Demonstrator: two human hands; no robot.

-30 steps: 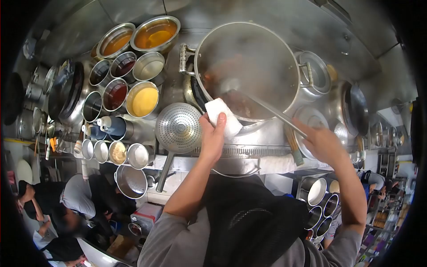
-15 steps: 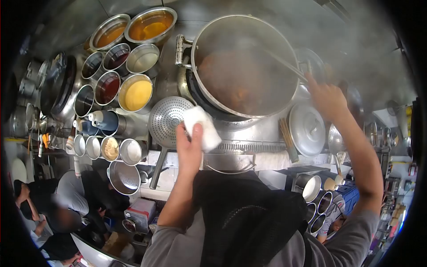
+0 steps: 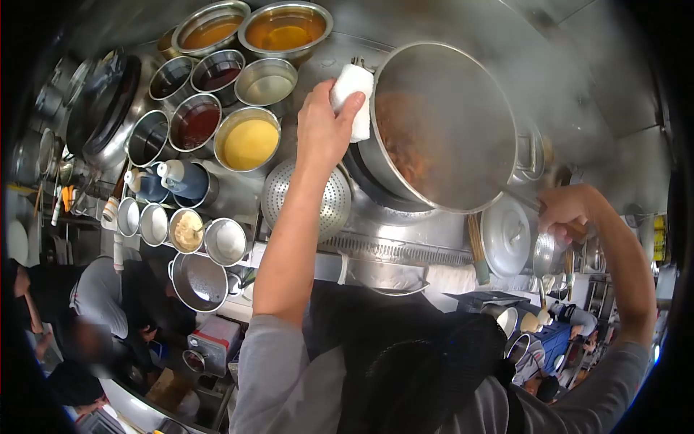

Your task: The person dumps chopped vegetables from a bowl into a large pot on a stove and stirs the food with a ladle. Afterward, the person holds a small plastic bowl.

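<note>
The left hand's grip (image 3: 324, 126) was closed round a thickly folded white cloth (image 3: 354, 101) beside the rim of the steaming pot (image 3: 377, 160), likely as padding against heat; whether it touched metal, I could not tell. The right hand's grip (image 3: 571, 210) held a long handle (image 3: 525, 200) at the rim's opposite side, probably to keep fingers clear of steam.

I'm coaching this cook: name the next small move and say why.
Probably steady the pot at its left side through the folded white cloth, since the left hand holds the cloth right there and the pot is steaming.
</note>
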